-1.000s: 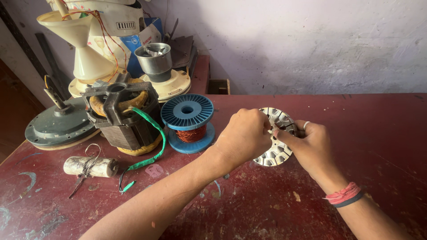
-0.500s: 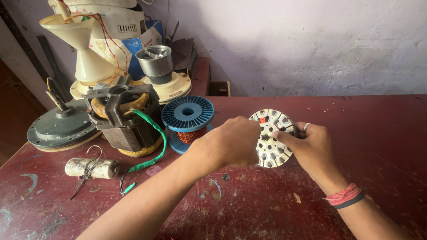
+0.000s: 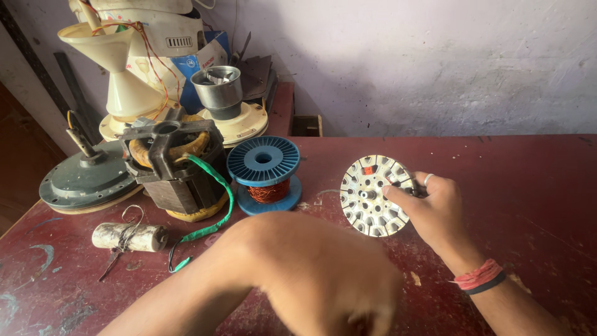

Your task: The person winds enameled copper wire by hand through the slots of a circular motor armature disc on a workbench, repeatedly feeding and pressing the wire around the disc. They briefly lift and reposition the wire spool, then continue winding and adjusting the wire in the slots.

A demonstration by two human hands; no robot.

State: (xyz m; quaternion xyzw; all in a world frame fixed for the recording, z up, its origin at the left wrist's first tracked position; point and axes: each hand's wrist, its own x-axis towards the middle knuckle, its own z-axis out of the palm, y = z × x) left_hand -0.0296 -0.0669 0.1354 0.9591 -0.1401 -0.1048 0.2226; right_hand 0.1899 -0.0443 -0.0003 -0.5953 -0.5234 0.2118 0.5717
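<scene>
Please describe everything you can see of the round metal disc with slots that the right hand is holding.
The round silver-grey metal disc has a ring of slots around its rim, small holes nearer the middle and a short central hub. One slot near the top shows a small red patch. It is held tilted, its face toward the camera, just above the dark red tabletop. Only the right hand touches it, fingers on its right edge. The blurred left hand is apart from it.

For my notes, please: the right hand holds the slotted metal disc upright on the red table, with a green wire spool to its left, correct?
Nearly: in the head view the spool is blue, wound with copper wire. The right hand does hold the slotted metal disc upright on the red table.
</scene>
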